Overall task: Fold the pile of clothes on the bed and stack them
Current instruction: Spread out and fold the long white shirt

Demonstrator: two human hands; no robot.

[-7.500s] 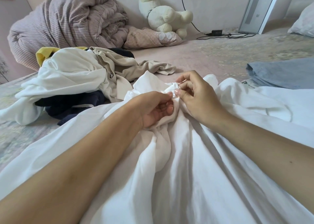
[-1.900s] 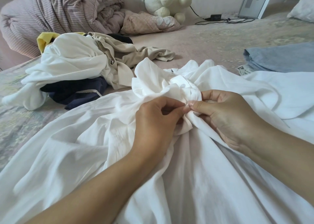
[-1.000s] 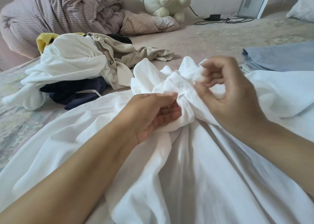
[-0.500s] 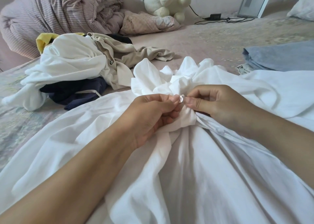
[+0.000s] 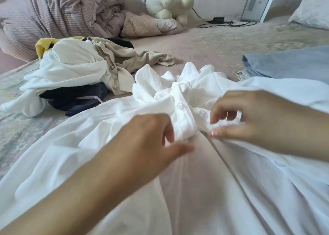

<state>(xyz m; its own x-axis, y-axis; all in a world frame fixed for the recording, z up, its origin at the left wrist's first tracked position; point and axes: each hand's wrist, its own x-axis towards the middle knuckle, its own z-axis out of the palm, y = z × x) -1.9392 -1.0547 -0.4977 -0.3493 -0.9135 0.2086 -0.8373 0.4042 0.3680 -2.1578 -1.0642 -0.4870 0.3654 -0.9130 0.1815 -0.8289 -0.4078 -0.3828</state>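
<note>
While the white shirt [image 5: 204,172] lies spread across the bed [image 5: 222,47] from the middle of the view down to six o'clock, both of your hands hover just over its bunched collar end. Your left hand [image 5: 149,142] comes in from seven o'clock with fingers loosely spread and thumb out, holding nothing; its fingertips lie beside the buttoned strip of cloth, though blur hides whether they touch it. Your right hand [image 5: 249,117] reaches in from three o'clock, fingers relaxed and slightly bent, thumb stretched toward the crumpled fabric, and it grips nothing either. A clear button [image 5: 180,106] shows on the strip between the two hands. At ten o'clock sits the unfolded pile of clothes [image 5: 78,78]: white, beige, yellow and dark blue pieces heaped together, near the shirt's upper edge. A folded blue garment [image 5: 292,63] lies flat at two o'clock, just beyond the shirt. Farther back, a striped duvet [image 5: 58,15] is bundled at eleven o'clock, a plush toy [image 5: 167,1] sits at twelve, and a black cable [image 5: 226,22] runs along the wall at one o'clock.
</note>
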